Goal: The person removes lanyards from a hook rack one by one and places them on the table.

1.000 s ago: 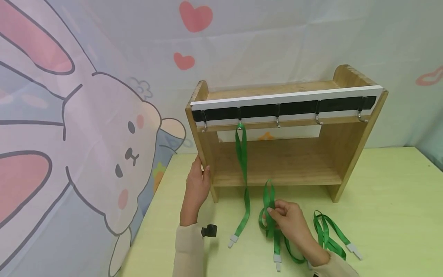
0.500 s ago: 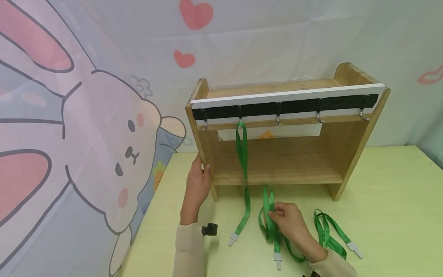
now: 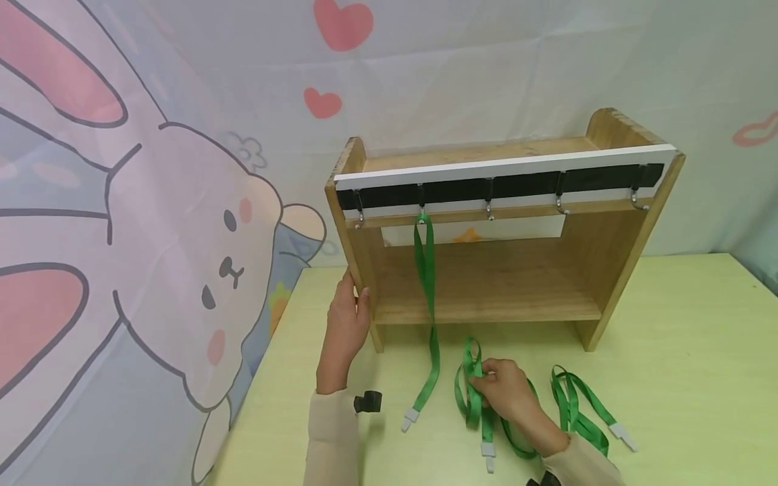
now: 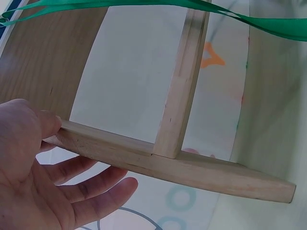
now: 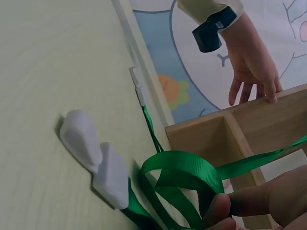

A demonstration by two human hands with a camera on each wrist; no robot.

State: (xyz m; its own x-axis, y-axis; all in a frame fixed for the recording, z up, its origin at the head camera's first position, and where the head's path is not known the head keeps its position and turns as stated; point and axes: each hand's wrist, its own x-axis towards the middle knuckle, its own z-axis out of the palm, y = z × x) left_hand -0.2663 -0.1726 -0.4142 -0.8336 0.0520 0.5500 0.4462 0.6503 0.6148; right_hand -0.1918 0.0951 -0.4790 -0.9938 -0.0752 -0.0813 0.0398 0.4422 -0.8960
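A small wooden shelf (image 3: 486, 287) stands on the table. My left hand (image 3: 348, 320) holds its left side panel (image 4: 108, 151), thumb at the front edge and fingers along the outer face. In front of the shelf, my right hand (image 3: 509, 391) pinches a folded green lanyard (image 3: 472, 405) between thumb and fingers. The lanyard curls in loops in the right wrist view, its white plastic clip (image 5: 112, 184) lying on the table. From the second hook from the left hangs another green lanyard (image 3: 428, 270), its clip (image 3: 410, 420) reaching down in front of the shelf.
A row of several metal hooks (image 3: 489, 209) runs along the black strip (image 3: 523, 190) on the shelf's front. To the right of my right hand lies a further green lanyard (image 3: 571, 405) on the pale yellow table (image 3: 687, 364). Behind everything hangs a printed cloth (image 3: 462, 88).
My right hand has shifted slightly, and the top loop of its lanyard has sunk lower toward the table. The left hand stays on the side panel.
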